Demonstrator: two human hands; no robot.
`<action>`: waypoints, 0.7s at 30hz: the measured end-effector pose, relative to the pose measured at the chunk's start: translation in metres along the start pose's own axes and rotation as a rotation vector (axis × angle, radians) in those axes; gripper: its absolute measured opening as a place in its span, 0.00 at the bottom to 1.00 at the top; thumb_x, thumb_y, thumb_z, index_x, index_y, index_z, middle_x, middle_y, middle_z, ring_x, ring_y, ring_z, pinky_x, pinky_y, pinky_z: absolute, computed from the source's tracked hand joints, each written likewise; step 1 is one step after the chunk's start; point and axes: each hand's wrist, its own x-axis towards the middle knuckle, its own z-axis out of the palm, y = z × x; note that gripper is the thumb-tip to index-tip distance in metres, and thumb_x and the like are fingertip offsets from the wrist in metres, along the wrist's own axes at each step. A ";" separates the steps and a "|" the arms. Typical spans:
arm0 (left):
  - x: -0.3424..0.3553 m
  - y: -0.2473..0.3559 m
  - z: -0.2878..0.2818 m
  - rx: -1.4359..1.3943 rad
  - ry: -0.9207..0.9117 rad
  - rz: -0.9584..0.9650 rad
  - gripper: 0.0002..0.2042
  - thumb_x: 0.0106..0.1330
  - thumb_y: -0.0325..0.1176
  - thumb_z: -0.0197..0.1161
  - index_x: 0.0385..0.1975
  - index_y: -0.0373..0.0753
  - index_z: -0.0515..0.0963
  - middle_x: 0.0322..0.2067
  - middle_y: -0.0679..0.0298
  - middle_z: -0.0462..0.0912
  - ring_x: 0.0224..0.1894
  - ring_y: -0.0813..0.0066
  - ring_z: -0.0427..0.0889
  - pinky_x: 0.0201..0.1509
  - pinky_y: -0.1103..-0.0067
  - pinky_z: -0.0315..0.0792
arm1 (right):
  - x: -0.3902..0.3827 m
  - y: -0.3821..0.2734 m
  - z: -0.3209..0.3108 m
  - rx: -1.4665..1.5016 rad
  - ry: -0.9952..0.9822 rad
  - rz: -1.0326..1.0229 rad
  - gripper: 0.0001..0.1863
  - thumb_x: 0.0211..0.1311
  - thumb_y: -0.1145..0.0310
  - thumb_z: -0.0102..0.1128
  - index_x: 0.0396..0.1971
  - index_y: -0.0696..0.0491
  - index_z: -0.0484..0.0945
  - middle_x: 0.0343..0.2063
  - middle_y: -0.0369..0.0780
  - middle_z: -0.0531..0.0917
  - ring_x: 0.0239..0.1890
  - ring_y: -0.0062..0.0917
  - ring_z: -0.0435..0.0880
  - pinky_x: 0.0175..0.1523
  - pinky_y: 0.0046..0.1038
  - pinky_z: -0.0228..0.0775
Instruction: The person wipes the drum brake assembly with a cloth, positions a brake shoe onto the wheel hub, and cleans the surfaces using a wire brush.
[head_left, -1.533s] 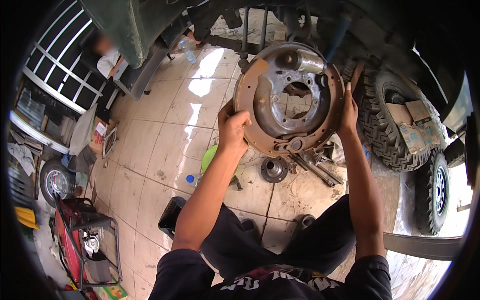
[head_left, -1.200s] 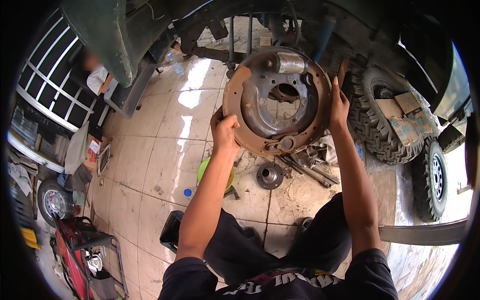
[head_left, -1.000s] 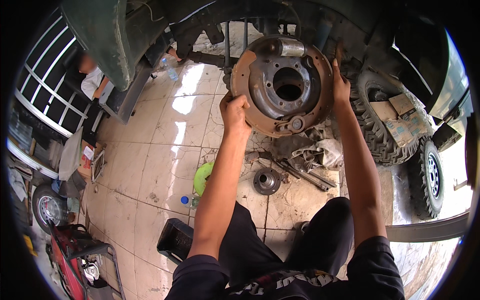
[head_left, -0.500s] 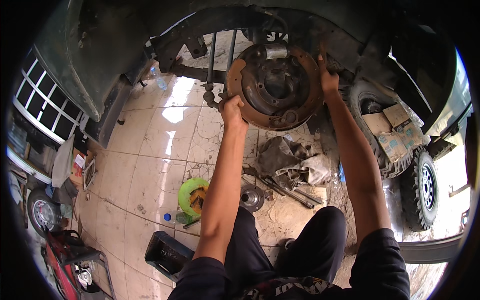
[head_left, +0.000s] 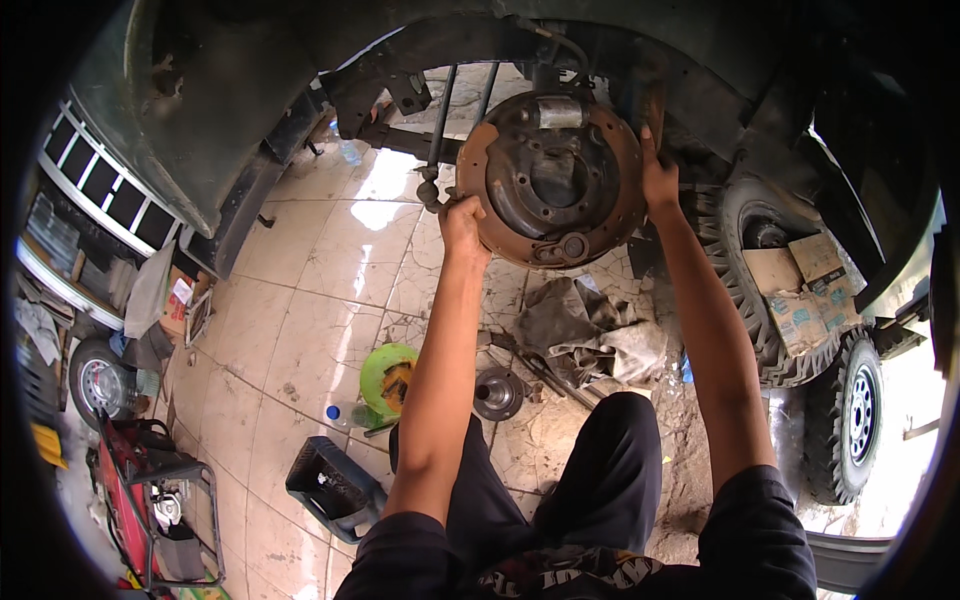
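A round, rusty drum brake backing plate (head_left: 500,238) is held up in front of me, with curved brake shoes around its rim, a pale wheel cylinder at the top and a round opening in the middle. My left hand (head_left: 463,228) grips its lower left edge, thumb on the front. On the opposite edge, my right hand (head_left: 660,183) is closed with the thumb pointing up; its fingers are mostly hidden behind. Beyond the plate is the dark underside of a vehicle (head_left: 400,93). Whether the plate touches the axle behind it cannot be seen.
A flanged hub (head_left: 497,395), a crumpled grey cloth (head_left: 570,318) and a green bowl (head_left: 378,375) lie on the tiled floor. Left of my legs is a black container (head_left: 325,478). Large tyres (head_left: 855,420) and flattened cardboard (head_left: 800,318) are at the right.
The plate has shifted slightly, and its central opening shows differently. Both hands keep their hold. My view has moved a little and my knees have shifted left.
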 end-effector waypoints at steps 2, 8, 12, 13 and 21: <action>0.000 0.006 0.003 0.042 0.017 0.024 0.07 0.44 0.17 0.49 0.22 0.36 0.69 0.25 0.65 0.72 0.25 0.71 0.75 0.30 0.74 0.71 | -0.004 0.008 0.004 0.020 0.081 -0.034 0.42 0.60 0.36 0.57 0.51 0.66 0.76 0.50 0.49 0.80 0.55 0.34 0.76 0.61 0.29 0.62; 0.006 0.013 0.016 0.150 0.005 0.004 0.06 0.43 0.17 0.50 0.19 0.37 0.67 0.22 0.66 0.70 0.22 0.72 0.70 0.25 0.75 0.67 | -0.002 0.031 -0.004 0.084 0.069 0.016 0.43 0.60 0.35 0.56 0.52 0.66 0.75 0.49 0.49 0.79 0.54 0.35 0.77 0.59 0.31 0.64; 0.017 0.013 0.008 0.287 -0.018 0.055 0.06 0.41 0.19 0.50 0.17 0.40 0.66 0.21 0.68 0.68 0.20 0.72 0.71 0.25 0.75 0.69 | -0.009 0.033 -0.003 0.062 0.129 0.044 0.42 0.60 0.35 0.55 0.52 0.65 0.76 0.48 0.49 0.80 0.53 0.35 0.77 0.58 0.32 0.65; 0.020 0.014 0.008 0.332 -0.039 0.079 0.06 0.41 0.19 0.50 0.17 0.40 0.66 0.20 0.68 0.68 0.20 0.71 0.71 0.25 0.75 0.69 | -0.009 0.035 -0.003 0.068 0.171 0.024 0.42 0.60 0.35 0.55 0.51 0.65 0.76 0.47 0.49 0.81 0.52 0.35 0.78 0.57 0.32 0.66; 0.063 0.049 0.004 0.446 0.013 -0.161 0.05 0.42 0.24 0.50 0.14 0.44 0.63 0.22 0.65 0.68 0.22 0.66 0.71 0.30 0.71 0.72 | -0.044 0.032 0.015 0.115 0.255 0.120 0.42 0.61 0.33 0.52 0.48 0.65 0.78 0.41 0.50 0.83 0.46 0.40 0.82 0.50 0.36 0.70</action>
